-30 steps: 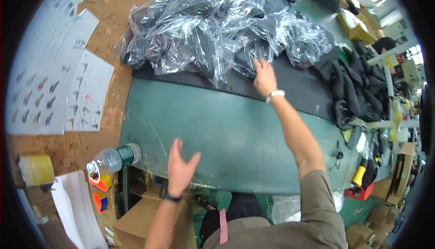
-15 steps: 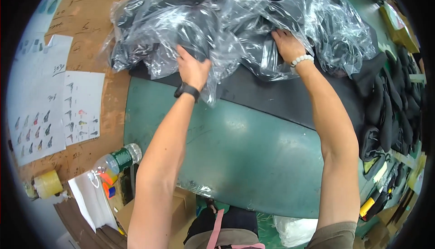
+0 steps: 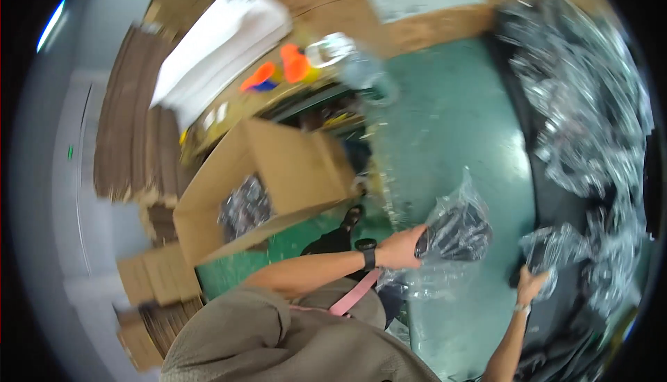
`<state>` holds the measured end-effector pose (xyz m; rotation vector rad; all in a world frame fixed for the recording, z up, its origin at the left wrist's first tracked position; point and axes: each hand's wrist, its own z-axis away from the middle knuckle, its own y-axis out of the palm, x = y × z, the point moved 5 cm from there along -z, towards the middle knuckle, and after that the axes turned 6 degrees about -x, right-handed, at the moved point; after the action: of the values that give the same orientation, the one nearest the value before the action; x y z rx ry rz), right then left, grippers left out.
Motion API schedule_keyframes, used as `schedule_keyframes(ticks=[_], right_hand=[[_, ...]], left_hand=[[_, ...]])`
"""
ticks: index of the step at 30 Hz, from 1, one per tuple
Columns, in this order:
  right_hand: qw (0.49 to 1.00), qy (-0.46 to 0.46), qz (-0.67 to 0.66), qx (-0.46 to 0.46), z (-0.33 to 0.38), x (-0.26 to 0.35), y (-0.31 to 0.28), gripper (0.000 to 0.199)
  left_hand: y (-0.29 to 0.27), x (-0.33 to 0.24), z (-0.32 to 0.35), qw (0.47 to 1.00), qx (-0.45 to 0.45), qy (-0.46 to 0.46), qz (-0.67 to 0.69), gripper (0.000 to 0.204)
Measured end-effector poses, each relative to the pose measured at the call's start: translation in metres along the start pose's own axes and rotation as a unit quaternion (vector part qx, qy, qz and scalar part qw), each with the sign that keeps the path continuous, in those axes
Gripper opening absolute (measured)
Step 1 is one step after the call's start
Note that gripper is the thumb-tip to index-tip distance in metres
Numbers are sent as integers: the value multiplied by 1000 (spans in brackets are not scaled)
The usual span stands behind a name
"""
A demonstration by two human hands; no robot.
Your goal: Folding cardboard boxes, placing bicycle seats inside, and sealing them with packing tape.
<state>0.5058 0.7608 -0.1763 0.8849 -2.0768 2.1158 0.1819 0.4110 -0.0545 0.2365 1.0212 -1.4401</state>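
Holding a clear plastic bag (image 3: 455, 232) with a dark item inside, the left hand (image 3: 403, 248) has its fingers closed around the bag's lower edge, over the green table (image 3: 451, 125). Black watch (image 3: 367, 253) on that wrist. The bag sits just above the table's near edge, between the open cardboard box (image 3: 278, 180) and the big pile of bagged dark items (image 3: 583, 125) at the table's far side.

Right hand (image 3: 531, 286) is further along the table, fingers spread and resting against another bagged item (image 3: 556, 246) at the pile's edge; whether it actually grips it, cannot tell. White band on that wrist.

The cardboard box stands off the table's near side, flaps up, with shiny bagged items (image 3: 243, 205) already inside. Orange and blue tools (image 3: 278, 72) and a plastic bottle (image 3: 347, 59) lie near the table's corner. View is tilted and motion-blurred.
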Motion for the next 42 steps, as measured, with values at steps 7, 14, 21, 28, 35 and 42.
schedule_keyframes(ticks=[7,14,21,28,35,42], right_hand=[[963,230,-115,78,168,66,23,46],[917,73,-342,193,256,409,-44,48],[836,-336,-83,425,377,759,-23,72],[812,-259,142,503,431,781,151,73],[886,-183,129,407,448,682,309,85],[879,-321,54,347,519,659,357,93]], left_hand=[[-227,40,236,961,-268,2,74,86],[-360,326,357,932,-338,-116,56,83],[-279,518,294,959,-270,-52,-73,78],[-307,522,181,872,-122,205,-427,28],[-285,578,141,872,-131,256,-397,16],[-298,572,185,906,-220,154,-327,21]])
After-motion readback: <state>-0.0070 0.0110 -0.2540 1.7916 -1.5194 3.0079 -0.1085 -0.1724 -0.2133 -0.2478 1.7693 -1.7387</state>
